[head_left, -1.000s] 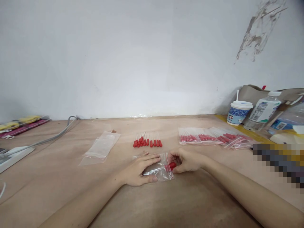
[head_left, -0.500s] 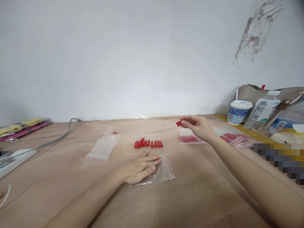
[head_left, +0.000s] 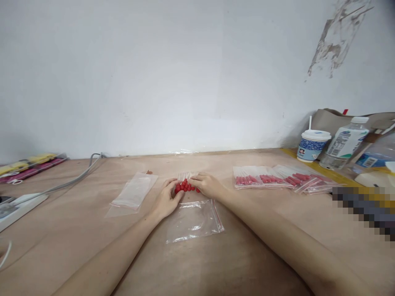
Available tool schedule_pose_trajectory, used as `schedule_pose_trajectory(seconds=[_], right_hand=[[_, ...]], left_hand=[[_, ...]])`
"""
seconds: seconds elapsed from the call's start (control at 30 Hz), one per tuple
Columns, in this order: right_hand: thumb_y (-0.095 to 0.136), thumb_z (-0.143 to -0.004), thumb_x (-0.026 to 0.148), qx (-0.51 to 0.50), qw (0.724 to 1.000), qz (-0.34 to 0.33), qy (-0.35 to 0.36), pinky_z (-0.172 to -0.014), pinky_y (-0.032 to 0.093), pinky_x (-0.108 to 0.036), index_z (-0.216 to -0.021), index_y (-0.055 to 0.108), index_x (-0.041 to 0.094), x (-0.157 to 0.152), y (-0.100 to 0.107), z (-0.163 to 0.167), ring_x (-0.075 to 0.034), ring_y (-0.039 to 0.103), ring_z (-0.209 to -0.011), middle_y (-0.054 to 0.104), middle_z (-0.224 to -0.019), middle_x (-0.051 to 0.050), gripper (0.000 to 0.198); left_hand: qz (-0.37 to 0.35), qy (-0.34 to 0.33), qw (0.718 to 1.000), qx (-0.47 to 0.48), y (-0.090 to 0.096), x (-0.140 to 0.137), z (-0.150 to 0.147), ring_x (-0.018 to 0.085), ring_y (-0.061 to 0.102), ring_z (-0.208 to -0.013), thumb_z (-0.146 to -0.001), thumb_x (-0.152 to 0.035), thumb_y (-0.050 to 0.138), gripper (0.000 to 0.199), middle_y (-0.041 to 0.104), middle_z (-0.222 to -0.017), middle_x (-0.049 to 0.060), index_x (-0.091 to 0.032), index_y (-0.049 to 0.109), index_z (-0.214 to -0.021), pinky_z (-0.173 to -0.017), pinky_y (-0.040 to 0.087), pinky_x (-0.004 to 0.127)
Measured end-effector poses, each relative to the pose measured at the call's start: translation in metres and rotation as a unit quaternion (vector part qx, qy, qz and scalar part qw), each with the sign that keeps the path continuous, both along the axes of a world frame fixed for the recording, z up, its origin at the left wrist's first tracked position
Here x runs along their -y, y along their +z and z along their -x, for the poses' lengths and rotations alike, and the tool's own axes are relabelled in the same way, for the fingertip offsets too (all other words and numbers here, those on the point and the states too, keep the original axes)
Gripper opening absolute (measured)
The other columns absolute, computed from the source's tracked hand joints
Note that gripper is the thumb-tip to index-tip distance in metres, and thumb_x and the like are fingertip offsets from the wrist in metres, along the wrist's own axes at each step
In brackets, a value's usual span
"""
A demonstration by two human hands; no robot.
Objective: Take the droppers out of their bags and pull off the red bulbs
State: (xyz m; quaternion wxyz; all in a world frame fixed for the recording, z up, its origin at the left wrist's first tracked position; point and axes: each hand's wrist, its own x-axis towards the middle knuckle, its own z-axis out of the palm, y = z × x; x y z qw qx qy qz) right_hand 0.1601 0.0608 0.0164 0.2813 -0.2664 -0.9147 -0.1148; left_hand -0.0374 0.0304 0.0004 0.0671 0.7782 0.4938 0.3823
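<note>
A bunch of droppers (head_left: 185, 186) with red rubber bulbs and thin clear tubes lies on the table, bulbs towards me. Around its left end curve the fingers and thumb of my left hand (head_left: 168, 199), with red bulbs between them. My right hand (head_left: 206, 185) closes over the right end, its fingers bent onto the droppers and covering some of them. Just in front of both hands a clear zip bag (head_left: 194, 224) lies flat, with its red-lined seal to the right.
Flat zip bags (head_left: 132, 193) are stacked to the left. On the right lie several bags of red-bulbed droppers (head_left: 271, 179). Further right stand a paper cup (head_left: 312, 147) and a plastic bottle (head_left: 347, 142). A grey cable (head_left: 83, 174) and white power strip (head_left: 23, 209) are at left.
My left hand has lifted off the clear bag and moved up to the droppers. My right hand has come left from above the filled bags to the bunch, which now lies closer together.
</note>
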Motion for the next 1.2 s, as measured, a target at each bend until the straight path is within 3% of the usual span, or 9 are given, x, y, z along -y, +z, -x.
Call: schedule_pose_trajectory(seconds=[0.1, 0.23, 0.4, 0.5, 0.6, 0.7, 0.87, 1.07, 1.2], right_hand=[[0.047, -0.086, 0.019, 0.011, 1.0, 0.003, 0.005, -0.078, 0.045, -0.028, -0.102, 0.059, 0.018, 0.002, -0.004, 0.003, -0.016, 0.06, -0.082, 0.065, -0.094, -0.008, 0.02], [0.048, -0.086, 0.023, -0.062, 0.997, 0.052, -0.015, -0.079, 0.047, -0.028, -0.117, 0.051, 0.018, 0.01, -0.004, -0.007, -0.017, 0.059, -0.092, 0.061, -0.107, -0.009, 0.032], [0.047, -0.085, 0.024, -0.17, 0.98, 0.088, -0.059, -0.077, 0.047, -0.032, -0.101, 0.06, 0.017, 0.037, 0.001, -0.044, -0.018, 0.059, -0.084, 0.064, -0.092, -0.008, 0.022], [0.046, -0.085, 0.026, -0.203, 0.972, 0.106, -0.062, -0.075, 0.046, -0.031, -0.092, 0.063, 0.016, 0.066, 0.002, -0.063, -0.017, 0.058, -0.081, 0.063, -0.087, -0.008, 0.02], [0.046, -0.086, 0.032, -0.148, 0.979, 0.139, -0.021, -0.08, 0.045, -0.033, -0.104, 0.06, 0.018, 0.095, 0.002, -0.071, -0.017, 0.056, -0.091, 0.061, -0.099, -0.01, 0.027], [0.044, -0.086, 0.036, -0.032, 0.985, 0.164, 0.034, -0.094, 0.036, -0.039, -0.122, 0.048, 0.025, 0.113, 0.0, -0.071, -0.02, 0.044, -0.113, 0.05, -0.124, -0.008, 0.038], [0.035, -0.09, 0.036, 0.037, 0.983, 0.178, -0.016, -0.099, 0.022, -0.05, -0.124, 0.046, 0.03, 0.118, -0.006, -0.07, -0.023, 0.036, -0.121, 0.052, -0.124, -0.003, 0.036], [0.041, -0.088, 0.035, -0.015, 0.987, 0.133, -0.094, -0.097, 0.024, -0.046, -0.107, 0.059, 0.029, 0.113, -0.015, -0.07, -0.019, 0.049, -0.108, 0.063, -0.107, -0.002, 0.027], [0.043, -0.086, 0.028, -0.045, 0.98, 0.04, -0.19, -0.097, 0.022, -0.042, -0.09, 0.065, 0.025, 0.1, -0.017, -0.085, -0.018, 0.053, -0.098, 0.067, -0.093, -0.002, 0.022]], left_hand=[[0.007, -0.013, 1.0, -0.014, -0.006, -0.002, 0.0, 0.018, 0.05, -0.105, -0.079, -0.032, 0.05, 0.029, 0.051, -0.115, 0.003, -0.022, 0.055, -0.107, -0.093, 0.04, 0.031], [-0.001, -0.02, 0.999, -0.038, -0.006, 0.0, 0.0, 0.018, 0.047, -0.109, -0.08, -0.033, 0.05, 0.033, 0.05, -0.117, 0.004, -0.022, 0.053, -0.111, -0.095, 0.038, 0.032], [-0.077, 0.0, 0.996, -0.055, 0.013, 0.013, -0.004, 0.02, 0.048, -0.105, -0.08, -0.028, 0.051, 0.029, 0.054, -0.11, 0.006, -0.02, 0.054, -0.108, -0.092, 0.039, 0.034], [-0.113, -0.05, 0.991, -0.057, 0.023, 0.027, -0.013, 0.019, 0.052, -0.094, -0.083, -0.025, 0.047, 0.016, 0.058, -0.095, 0.005, -0.019, 0.058, -0.093, -0.084, 0.042, 0.033], [-0.088, -0.142, 0.984, -0.056, 0.023, 0.042, -0.025, 0.016, 0.054, -0.084, -0.085, -0.024, 0.045, 0.015, 0.057, -0.086, 0.005, -0.018, 0.059, -0.082, -0.077, 0.045, 0.03], [-0.036, -0.214, 0.973, -0.077, 0.017, 0.053, -0.037, 0.018, 0.053, -0.097, -0.085, -0.027, 0.046, 0.02, 0.057, -0.103, 0.007, -0.019, 0.058, -0.099, -0.084, 0.044, 0.033], [0.057, -0.224, 0.961, -0.153, 0.011, 0.057, -0.041, 0.021, 0.035, -0.124, -0.087, -0.037, 0.042, 0.042, 0.04, -0.134, 0.007, -0.023, 0.043, -0.126, -0.101, 0.033, 0.04], [0.086, -0.223, 0.95, -0.202, 0.009, 0.054, -0.038, 0.021, 0.026, -0.129, -0.088, -0.043, 0.035, 0.045, 0.033, -0.139, 0.005, -0.026, 0.038, -0.13, -0.105, 0.025, 0.041], [0.085, -0.217, 0.957, -0.171, 0.012, 0.057, -0.039, 0.021, 0.038, -0.121, -0.087, -0.039, 0.04, 0.041, 0.043, -0.131, 0.006, -0.025, 0.043, -0.125, -0.101, 0.031, 0.038]])
